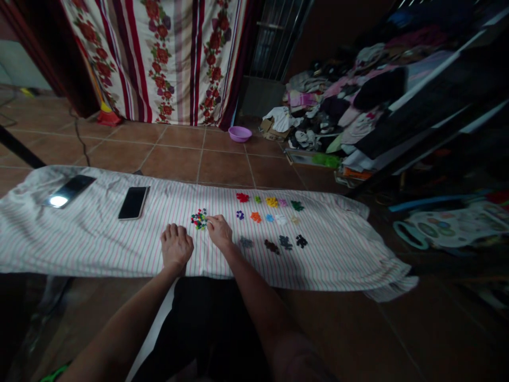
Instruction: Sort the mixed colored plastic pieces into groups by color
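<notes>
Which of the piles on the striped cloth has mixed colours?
The leftmost pile, by the right hand; the others, such as the red pile, each show one main colour.

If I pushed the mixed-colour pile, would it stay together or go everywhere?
The pile would likely scatter, since it is many small separate pieces. Each one is probably very light, as it looks tiny beside the right hand. They might not roll far, because the cloth under them looks soft and wrinkles in places.
</notes>
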A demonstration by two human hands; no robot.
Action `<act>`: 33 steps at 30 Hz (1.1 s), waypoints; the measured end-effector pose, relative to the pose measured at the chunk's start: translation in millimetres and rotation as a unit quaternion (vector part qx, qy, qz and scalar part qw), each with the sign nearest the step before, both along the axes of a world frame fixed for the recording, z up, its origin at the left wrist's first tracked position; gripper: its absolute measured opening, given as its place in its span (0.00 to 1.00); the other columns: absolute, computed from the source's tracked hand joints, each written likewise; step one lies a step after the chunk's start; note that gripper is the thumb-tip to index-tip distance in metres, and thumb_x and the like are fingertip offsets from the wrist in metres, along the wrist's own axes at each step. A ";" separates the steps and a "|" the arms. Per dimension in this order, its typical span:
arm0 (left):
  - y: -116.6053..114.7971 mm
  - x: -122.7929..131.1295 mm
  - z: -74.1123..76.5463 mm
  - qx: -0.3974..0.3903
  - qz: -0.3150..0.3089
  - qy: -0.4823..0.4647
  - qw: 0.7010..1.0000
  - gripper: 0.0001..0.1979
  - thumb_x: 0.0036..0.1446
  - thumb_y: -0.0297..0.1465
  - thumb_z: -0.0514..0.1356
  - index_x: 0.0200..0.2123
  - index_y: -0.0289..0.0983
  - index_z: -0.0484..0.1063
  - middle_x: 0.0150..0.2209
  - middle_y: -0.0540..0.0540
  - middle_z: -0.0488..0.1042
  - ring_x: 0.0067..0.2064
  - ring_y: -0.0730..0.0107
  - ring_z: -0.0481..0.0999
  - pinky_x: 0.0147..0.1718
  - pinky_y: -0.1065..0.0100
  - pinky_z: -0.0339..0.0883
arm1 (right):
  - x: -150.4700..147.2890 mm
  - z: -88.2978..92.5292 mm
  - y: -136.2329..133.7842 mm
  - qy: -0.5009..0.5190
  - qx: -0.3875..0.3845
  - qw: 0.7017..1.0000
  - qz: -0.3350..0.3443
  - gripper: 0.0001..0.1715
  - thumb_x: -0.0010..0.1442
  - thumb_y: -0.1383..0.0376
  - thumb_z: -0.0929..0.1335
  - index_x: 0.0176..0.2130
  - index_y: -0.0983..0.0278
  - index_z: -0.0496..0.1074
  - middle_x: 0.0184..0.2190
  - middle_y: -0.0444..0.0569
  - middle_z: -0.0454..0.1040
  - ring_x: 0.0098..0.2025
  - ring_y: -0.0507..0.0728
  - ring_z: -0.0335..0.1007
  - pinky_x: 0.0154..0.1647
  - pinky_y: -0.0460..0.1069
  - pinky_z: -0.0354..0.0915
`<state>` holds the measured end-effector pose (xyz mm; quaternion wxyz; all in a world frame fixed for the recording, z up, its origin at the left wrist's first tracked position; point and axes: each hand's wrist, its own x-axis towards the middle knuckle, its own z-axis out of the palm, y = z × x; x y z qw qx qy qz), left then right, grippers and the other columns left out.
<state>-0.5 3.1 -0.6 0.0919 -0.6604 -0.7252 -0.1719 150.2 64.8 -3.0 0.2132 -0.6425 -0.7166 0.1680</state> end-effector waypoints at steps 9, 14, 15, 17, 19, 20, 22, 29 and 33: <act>0.4 -1.1 -0.1 -0.006 -0.002 -0.014 1.000 0.14 0.58 0.31 0.49 0.43 0.33 0.69 0.49 0.33 0.70 0.57 0.48 0.64 0.52 0.52 0.55 | -4.4 14.2 -2.1 -0.013 -0.023 0.999 0.046 0.17 0.64 0.64 0.62 0.48 0.49 0.75 0.50 0.45 0.66 0.51 0.54 0.65 0.47 0.47 0.64; 0.1 -1.1 -1.3 -0.005 -0.002 -0.020 1.000 0.14 0.59 0.31 0.48 0.41 0.33 0.69 0.50 0.32 0.69 0.58 0.48 0.63 0.53 0.52 0.55 | -9.4 17.4 -2.1 -0.016 -0.042 0.998 0.043 0.16 0.64 0.63 0.63 0.47 0.48 0.75 0.52 0.46 0.64 0.52 0.55 0.64 0.47 0.48 0.64; -0.2 -1.0 -1.1 -0.005 -0.002 -0.019 1.000 0.14 0.59 0.31 0.48 0.41 0.33 0.69 0.50 0.32 0.69 0.58 0.48 0.63 0.53 0.52 0.55 | -10.2 17.2 -2.0 -0.019 -0.042 0.998 0.043 0.17 0.64 0.63 0.62 0.48 0.48 0.74 0.52 0.46 0.64 0.51 0.55 0.64 0.47 0.48 0.64; -0.7 -0.7 -0.4 -0.005 0.000 -0.012 1.000 0.13 0.59 0.31 0.47 0.40 0.33 0.69 0.49 0.33 0.69 0.57 0.48 0.63 0.53 0.52 0.55 | -11.6 16.6 -1.4 -0.025 -0.036 0.998 0.045 0.18 0.64 0.64 0.62 0.49 0.47 0.74 0.51 0.46 0.65 0.51 0.55 0.64 0.47 0.49 0.64; -1.0 -0.4 0.5 -0.003 0.002 -0.003 1.000 0.13 0.60 0.31 0.47 0.40 0.33 0.69 0.48 0.33 0.69 0.57 0.49 0.64 0.52 0.53 0.55 | -12.8 16.6 -0.2 -0.028 -0.031 0.998 0.042 0.19 0.64 0.64 0.63 0.50 0.47 0.73 0.49 0.46 0.65 0.50 0.55 0.65 0.47 0.48 0.64; -1.0 -0.3 0.9 -0.003 0.002 0.000 1.000 0.13 0.60 0.31 0.47 0.40 0.33 0.69 0.48 0.33 0.69 0.57 0.49 0.64 0.52 0.53 0.55 | -13.4 16.9 0.5 -0.029 -0.031 0.998 0.038 0.18 0.64 0.64 0.63 0.51 0.47 0.73 0.49 0.46 0.66 0.49 0.55 0.65 0.46 0.49 0.63; -0.8 -0.2 1.5 -0.003 0.003 0.001 1.000 0.13 0.60 0.31 0.47 0.40 0.33 0.69 0.48 0.33 0.69 0.57 0.49 0.64 0.52 0.53 0.56 | -14.6 17.9 2.3 -0.029 -0.039 0.998 0.030 0.18 0.65 0.63 0.62 0.50 0.48 0.74 0.48 0.47 0.66 0.48 0.55 0.66 0.46 0.49 0.64; 0.3 0.0 1.0 -0.005 0.002 -0.019 1.000 0.14 0.60 0.31 0.47 0.40 0.32 0.69 0.49 0.32 0.68 0.57 0.49 0.63 0.54 0.52 0.55 | -20.5 18.5 6.3 -0.026 -0.013 0.999 0.026 0.17 0.65 0.63 0.63 0.50 0.50 0.74 0.47 0.47 0.66 0.45 0.54 0.66 0.45 0.48 0.63; 0.1 0.0 1.4 -0.004 0.003 -0.008 1.000 0.13 0.59 0.31 0.48 0.40 0.33 0.69 0.48 0.33 0.69 0.57 0.49 0.64 0.53 0.52 0.56 | -27.4 21.8 5.7 -0.032 -0.009 0.998 0.062 0.14 0.66 0.61 0.62 0.43 0.54 0.77 0.47 0.47 0.66 0.48 0.53 0.65 0.48 0.47 0.62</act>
